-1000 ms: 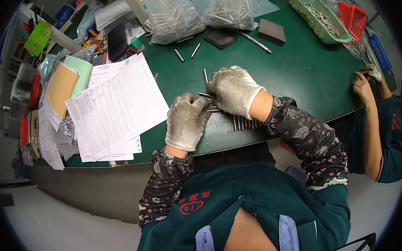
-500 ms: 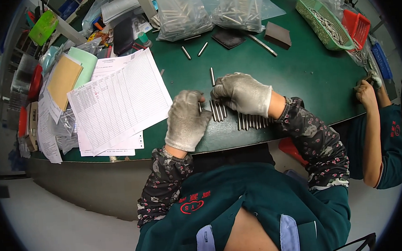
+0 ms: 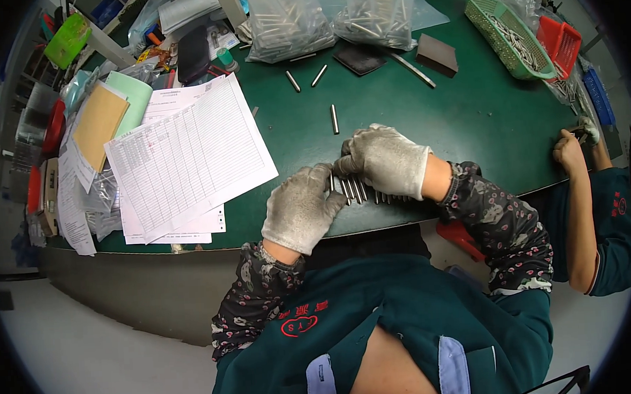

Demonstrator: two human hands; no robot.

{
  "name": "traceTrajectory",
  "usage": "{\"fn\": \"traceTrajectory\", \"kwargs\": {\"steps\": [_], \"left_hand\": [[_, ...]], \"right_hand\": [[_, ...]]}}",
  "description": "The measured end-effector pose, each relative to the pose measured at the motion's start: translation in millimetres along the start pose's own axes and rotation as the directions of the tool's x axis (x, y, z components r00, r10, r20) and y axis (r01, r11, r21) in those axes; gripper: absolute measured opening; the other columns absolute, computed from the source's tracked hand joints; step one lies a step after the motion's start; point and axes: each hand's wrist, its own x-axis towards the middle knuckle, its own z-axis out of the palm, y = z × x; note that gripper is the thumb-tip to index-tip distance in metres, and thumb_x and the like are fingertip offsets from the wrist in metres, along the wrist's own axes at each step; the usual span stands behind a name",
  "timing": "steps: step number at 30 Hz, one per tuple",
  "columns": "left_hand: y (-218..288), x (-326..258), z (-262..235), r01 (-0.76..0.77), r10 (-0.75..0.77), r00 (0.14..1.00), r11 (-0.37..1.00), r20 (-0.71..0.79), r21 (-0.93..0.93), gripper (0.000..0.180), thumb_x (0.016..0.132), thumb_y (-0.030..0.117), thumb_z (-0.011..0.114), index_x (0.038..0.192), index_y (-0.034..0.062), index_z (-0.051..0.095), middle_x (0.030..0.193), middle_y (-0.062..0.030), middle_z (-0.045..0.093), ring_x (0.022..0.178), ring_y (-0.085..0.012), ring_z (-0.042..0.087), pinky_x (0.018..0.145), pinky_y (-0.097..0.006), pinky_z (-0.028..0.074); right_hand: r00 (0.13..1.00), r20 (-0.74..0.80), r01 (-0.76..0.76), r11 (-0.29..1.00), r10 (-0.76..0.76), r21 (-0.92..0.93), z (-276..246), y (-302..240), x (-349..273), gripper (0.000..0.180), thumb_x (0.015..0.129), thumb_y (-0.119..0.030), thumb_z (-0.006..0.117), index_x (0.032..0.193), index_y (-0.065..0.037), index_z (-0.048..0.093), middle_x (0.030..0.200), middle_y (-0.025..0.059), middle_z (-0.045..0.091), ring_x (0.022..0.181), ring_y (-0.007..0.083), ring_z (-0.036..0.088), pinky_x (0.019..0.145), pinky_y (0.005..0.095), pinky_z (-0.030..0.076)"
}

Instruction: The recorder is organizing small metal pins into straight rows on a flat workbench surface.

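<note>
Both my hands wear greyish-white gloves. My left hand [image 3: 300, 206] is closed, with one slim steel pin [image 3: 332, 182] upright in the picture at its fingertips. Just right of it, my right hand [image 3: 388, 161] has its fingers bent over the upper ends of several steel pins [image 3: 355, 190] lying side by side. The lower ends of these stick out below the glove; its fingertips are partly hidden. A second row of pins [image 3: 390, 198] shows under the right palm, mostly covered. Beyond the hands lies a single pin [image 3: 335, 119].
Two loose pins [image 3: 293, 81] lie farther back, before clear bags [image 3: 289, 27] of pins. A dark block [image 3: 436, 55] and green basket [image 3: 503, 34] stand at right. Printed sheets [image 3: 192, 160] cover the left. A co-worker's hand [image 3: 571, 151] is at the right edge.
Both hands have come nearer to me, the left also rightward. The pins under my right fingers have shifted toward me and right, closer to the other row.
</note>
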Motion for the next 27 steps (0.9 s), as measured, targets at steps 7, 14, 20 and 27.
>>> {"fn": "traceTrajectory", "kwargs": {"steps": [7, 14, 20, 27], "left_hand": [[3, 3, 5, -0.22, 0.217, 0.97, 0.976, -0.105, -0.01, 0.075, 0.056, 0.028, 0.081, 0.12, 0.0031, 0.051, 0.116, -0.013, 0.048, 0.102, -0.0289, 0.055, 0.087, -0.035, 0.048], [15, 7, 17, -0.266, 0.265, 0.964, 0.964, 0.025, 0.017, 0.076, 0.054, 0.025, 0.082, 0.12, 0.0029, 0.051, 0.112, -0.0131, 0.051, 0.103, -0.0303, 0.054, 0.087, -0.037, 0.047], [15, 3, 0, -0.208, 0.21, 0.976, 0.977, -0.049, 0.049, 0.073, 0.059, 0.026, 0.08, 0.121, 0.0026, 0.049, 0.111, -0.013, 0.052, 0.101, -0.0293, 0.056, 0.085, -0.037, 0.049], [5, 0, 4, -0.151, 0.154, 0.987, 0.986, -0.041, 0.066, 0.048, 0.062, 0.019, 0.075, 0.104, 0.0041, 0.057, 0.1, -0.0121, 0.056, 0.095, -0.0293, 0.057, 0.083, -0.038, 0.048]], "right_hand": [[0.981, -0.125, -0.161, 0.983, 0.15, -0.085, -19, 32, 23, 0.027, 0.074, -0.004, 0.056, 0.097, -0.012, 0.067, 0.096, 0.0087, 0.063, 0.09, 0.0258, 0.059, 0.08, 0.0367, 0.047], [0.998, 0.034, -0.047, 0.969, 0.057, -0.242, -13, 43, 21, 0.019, 0.074, -0.009, 0.056, 0.092, -0.01, 0.065, 0.094, 0.0086, 0.06, 0.095, 0.0258, 0.057, 0.081, 0.0367, 0.045], [0.966, -0.151, -0.224, 0.97, 0.209, -0.092, -26, 54, -18, 0.016, 0.071, -0.009, 0.057, 0.086, -0.005, 0.061, 0.078, 0.0128, 0.06, 0.08, 0.0305, 0.059, 0.077, 0.0388, 0.047], [0.738, -0.098, -0.507, 0.645, 0.667, 0.572, -56, 54, -121, 0.019, 0.077, -0.009, 0.061, 0.093, 0.001, 0.062, 0.078, 0.0085, 0.064, 0.073, 0.0152, 0.06, 0.071, 0.0268, 0.049]]}}
